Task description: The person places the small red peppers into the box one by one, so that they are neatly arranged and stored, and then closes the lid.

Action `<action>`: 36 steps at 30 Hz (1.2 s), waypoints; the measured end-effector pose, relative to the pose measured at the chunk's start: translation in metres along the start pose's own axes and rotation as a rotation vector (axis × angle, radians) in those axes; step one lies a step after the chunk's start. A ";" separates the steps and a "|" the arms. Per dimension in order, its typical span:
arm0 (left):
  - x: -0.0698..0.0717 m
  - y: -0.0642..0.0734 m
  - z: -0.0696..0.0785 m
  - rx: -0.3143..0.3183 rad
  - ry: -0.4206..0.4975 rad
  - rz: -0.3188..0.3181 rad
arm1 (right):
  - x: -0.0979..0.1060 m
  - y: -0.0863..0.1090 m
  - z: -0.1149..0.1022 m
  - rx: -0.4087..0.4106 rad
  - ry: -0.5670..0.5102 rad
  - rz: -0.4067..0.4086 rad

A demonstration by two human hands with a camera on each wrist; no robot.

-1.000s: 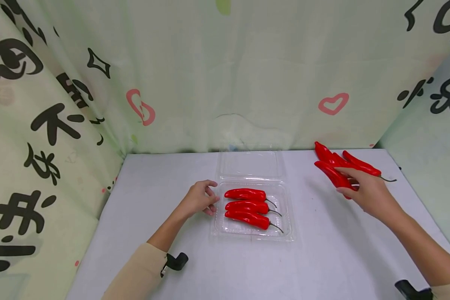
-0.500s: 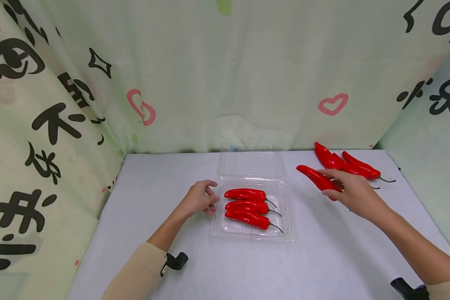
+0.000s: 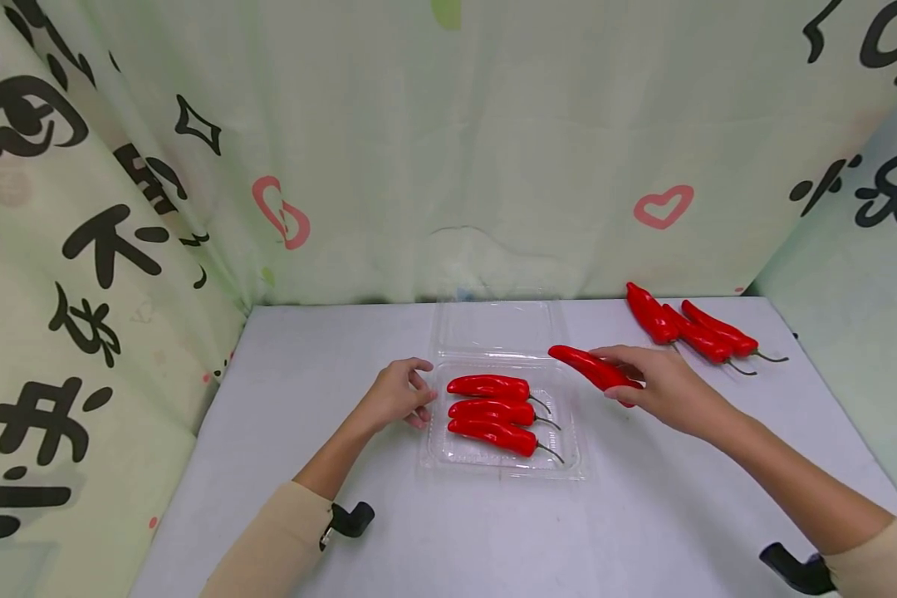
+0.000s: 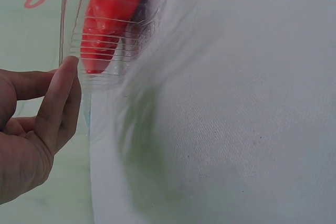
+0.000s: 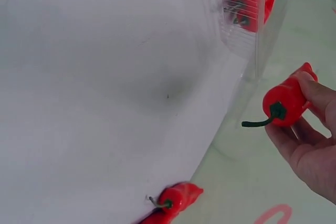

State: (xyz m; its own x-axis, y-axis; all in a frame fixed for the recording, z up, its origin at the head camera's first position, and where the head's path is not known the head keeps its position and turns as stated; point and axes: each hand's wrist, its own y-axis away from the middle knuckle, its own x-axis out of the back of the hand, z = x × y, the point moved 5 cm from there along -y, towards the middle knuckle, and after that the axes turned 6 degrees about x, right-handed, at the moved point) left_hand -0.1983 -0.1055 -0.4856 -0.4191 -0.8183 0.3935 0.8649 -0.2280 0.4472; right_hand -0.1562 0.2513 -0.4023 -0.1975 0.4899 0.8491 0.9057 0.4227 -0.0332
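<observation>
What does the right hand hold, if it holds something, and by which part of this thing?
The right hand holds a red pepper by its thick body, near the stem; the stem itself is free.

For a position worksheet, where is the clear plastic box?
In the head view, the clear plastic box lies centrally on the table, just right of the left hand.

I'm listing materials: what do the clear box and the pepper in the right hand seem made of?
The clear box looks like thin, glossy plastic: see-through, ribbed walls with highlights. The pepper in the right hand is smooth and shiny red; plastic or real flesh, I can't tell.
</observation>
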 end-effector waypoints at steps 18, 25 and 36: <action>0.001 0.000 -0.001 0.001 -0.002 0.005 | -0.025 -0.014 -0.028 0.057 -0.097 -0.171; 0.000 -0.001 -0.001 -0.006 -0.005 0.004 | -0.036 -0.022 -0.041 0.116 -0.122 -0.226; 0.000 0.000 0.001 -0.003 -0.004 0.000 | -0.054 -0.032 -0.057 0.173 -0.124 -0.338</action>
State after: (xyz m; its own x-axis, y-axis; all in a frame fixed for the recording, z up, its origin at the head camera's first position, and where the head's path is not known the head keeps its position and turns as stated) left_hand -0.1983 -0.1053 -0.4850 -0.4201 -0.8163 0.3964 0.8657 -0.2296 0.4447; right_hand -0.1527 0.1681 -0.4165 -0.5273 0.3854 0.7573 0.7074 0.6928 0.1400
